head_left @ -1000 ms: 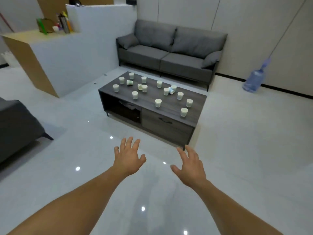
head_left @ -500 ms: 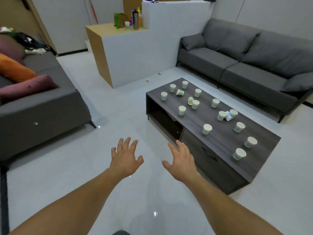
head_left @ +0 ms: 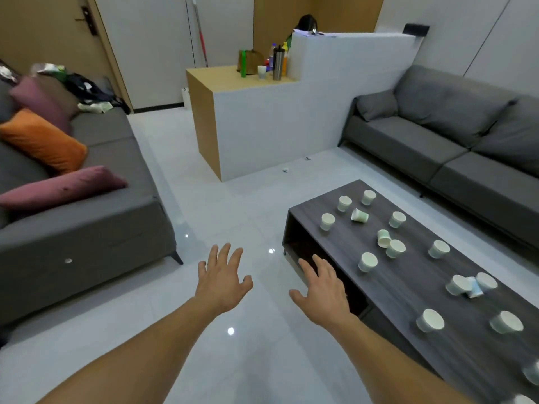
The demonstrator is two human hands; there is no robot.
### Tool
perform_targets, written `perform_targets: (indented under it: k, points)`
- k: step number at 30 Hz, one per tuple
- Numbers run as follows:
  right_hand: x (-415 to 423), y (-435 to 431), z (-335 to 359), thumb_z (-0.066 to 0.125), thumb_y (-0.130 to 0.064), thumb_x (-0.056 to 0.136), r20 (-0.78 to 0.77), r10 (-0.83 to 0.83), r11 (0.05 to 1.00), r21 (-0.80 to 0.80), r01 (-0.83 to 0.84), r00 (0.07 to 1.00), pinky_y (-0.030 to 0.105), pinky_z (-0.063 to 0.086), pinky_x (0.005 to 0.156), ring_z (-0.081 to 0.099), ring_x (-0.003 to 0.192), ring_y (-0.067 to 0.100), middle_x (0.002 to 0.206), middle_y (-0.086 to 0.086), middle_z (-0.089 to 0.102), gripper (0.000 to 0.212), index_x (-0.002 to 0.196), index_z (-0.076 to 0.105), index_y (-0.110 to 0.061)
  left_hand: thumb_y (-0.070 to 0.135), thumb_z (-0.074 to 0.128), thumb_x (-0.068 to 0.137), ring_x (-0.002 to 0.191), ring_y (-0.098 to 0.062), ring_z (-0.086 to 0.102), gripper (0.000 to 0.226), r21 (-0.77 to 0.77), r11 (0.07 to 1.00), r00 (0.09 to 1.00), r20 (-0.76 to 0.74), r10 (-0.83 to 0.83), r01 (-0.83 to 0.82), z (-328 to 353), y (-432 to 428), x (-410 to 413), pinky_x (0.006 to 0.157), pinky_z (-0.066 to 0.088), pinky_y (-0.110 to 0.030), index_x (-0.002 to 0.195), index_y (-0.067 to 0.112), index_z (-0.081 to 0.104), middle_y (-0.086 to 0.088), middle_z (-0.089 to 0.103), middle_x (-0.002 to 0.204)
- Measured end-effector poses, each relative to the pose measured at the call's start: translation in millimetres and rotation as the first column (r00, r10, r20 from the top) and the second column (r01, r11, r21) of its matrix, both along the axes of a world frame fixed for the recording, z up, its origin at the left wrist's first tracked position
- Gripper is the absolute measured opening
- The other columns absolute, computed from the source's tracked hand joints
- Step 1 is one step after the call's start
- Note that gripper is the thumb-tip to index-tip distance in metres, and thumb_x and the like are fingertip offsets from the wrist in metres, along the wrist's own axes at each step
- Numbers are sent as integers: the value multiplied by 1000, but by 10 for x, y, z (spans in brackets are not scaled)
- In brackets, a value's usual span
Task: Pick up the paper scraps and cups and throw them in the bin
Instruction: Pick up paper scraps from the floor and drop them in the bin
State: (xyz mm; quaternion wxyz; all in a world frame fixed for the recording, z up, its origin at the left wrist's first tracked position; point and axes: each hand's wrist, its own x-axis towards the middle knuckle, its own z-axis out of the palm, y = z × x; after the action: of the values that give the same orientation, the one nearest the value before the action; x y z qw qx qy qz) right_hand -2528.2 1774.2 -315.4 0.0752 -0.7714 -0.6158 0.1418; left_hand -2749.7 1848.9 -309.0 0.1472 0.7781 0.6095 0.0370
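Observation:
Several white paper cups (head_left: 367, 261) stand upside down on the dark wooden coffee table (head_left: 408, 275) at the right; a few lie on their sides (head_left: 359, 215). Two small paper scraps (head_left: 285, 170) lie on the white floor near the counter's foot. My left hand (head_left: 223, 279) is held out over the floor, fingers spread and holding nothing. My right hand (head_left: 323, 290) hovers at the table's near left edge, also spread and holding nothing, a short way from the nearest cup. No bin is in view.
A grey sofa (head_left: 87, 205) with orange and purple cushions stands at the left. A second grey sofa (head_left: 443, 135) runs behind the table. A white and wood counter (head_left: 262, 121) with bottles and a cup stands at the back. White floor lies between them.
My view has swung left and come closer to the table, which now sits at the right. The left sofa has come further into sight. Both hands stay spread and hold nothing.

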Motion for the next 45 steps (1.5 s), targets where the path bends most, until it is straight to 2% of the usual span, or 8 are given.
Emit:
perform_targets:
  k: [8, 15, 22, 28, 36, 45]
  points:
    - [303, 1697, -69, 48, -59, 89, -2, -57, 997, -45, 57, 998, 46, 20, 116, 1, 149, 21, 162, -1, 5, 76, 152, 14, -35, 54, 39, 90, 147, -27, -8, 71, 28, 998, 998, 16, -56, 55, 87, 1860, 390, 115, 10, -50, 151, 29, 11, 0, 1, 161]
    - [633, 3531, -83, 49, -57, 90, -55, 7, 999, -36, -9, 998, 48, 19, 116, -1, 149, 23, 162, 1, 2, 77, 153, 13, -33, 53, 39, 91, 147, -26, -9, 71, 18, 999, 999, -13, -29, 30, 163, 3508, 746, 116, 9, -50, 151, 30, 10, 1, -1, 161]
    - [1027, 5030, 18, 46, -56, 91, -25, 38, 999, -32, -39, 999, 49, 21, 116, 0, 148, 24, 162, 3, 2, 76, 154, 11, -31, 53, 40, 91, 147, -26, -7, 71, 1, 1000, 1000, 7, -17, 17, 185, 4927, 1082, 115, 11, -49, 151, 29, 12, 0, 2, 161]
    - [1294, 6362, -175, 46, -57, 92, 1, -28, 998, -61, 28, 1000, 45, 23, 114, 0, 148, 23, 162, 1, 1, 76, 154, 10, -31, 52, 41, 90, 147, -27, -4, 72, -30, 994, 995, 19, -102, 103, -27, 6392, 1402, 115, 14, -48, 151, 28, 12, -1, 4, 160]
    - [1672, 7913, -149, 48, -57, 91, -25, -219, 973, -73, 217, 975, 43, 26, 113, 5, 148, 21, 162, -1, 4, 76, 154, 13, -33, 52, 41, 91, 147, -28, 1, 72, -64, 966, 968, 45, -249, 251, -27, 8344, 1918, 115, 16, -48, 151, 26, 13, -3, 8, 160]
    - [2620, 9325, -465, 49, -55, 92, -44, -271, 951, -169, 260, 961, 43, 26, 113, 4, 148, 23, 162, 0, 1, 79, 155, 8, -30, 52, 41, 90, 147, -26, 0, 72, -148, 923, 933, 7, -359, 356, -308, 9988, 2975, 115, 16, -47, 151, 27, 12, -2, 6, 160]
